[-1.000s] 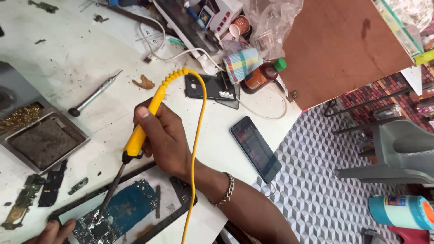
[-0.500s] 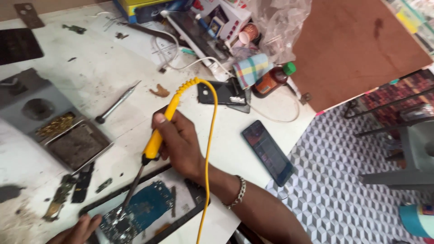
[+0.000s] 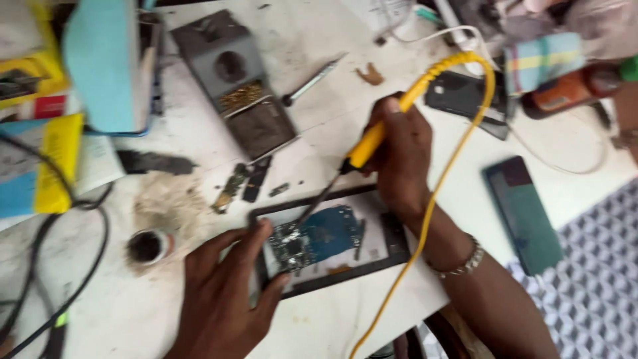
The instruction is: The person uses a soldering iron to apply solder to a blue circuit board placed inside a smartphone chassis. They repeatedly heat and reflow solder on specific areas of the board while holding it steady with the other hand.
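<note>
Head view shows the right hand (image 3: 402,156) with fingers closed around a yellow iron (image 3: 372,136), its tip down on the board (image 3: 319,238) inside an opened phone (image 3: 332,242) at the desk (image 3: 332,139) centre. At 8 o'clock from the phone, the left hand (image 3: 222,296) lies with fingers spread, pressing the phone frame, gripping nothing. A second phone (image 3: 525,213) lies at 3 o'clock, a grey stand (image 3: 232,86) at 11 o'clock, apart.

R hand (image 3: 402,156) grips soldering iron (image 3: 369,143), tip on circuit board (image 3: 319,238); L hand (image 3: 226,292) steadies frame (image 3: 345,276).
</note>
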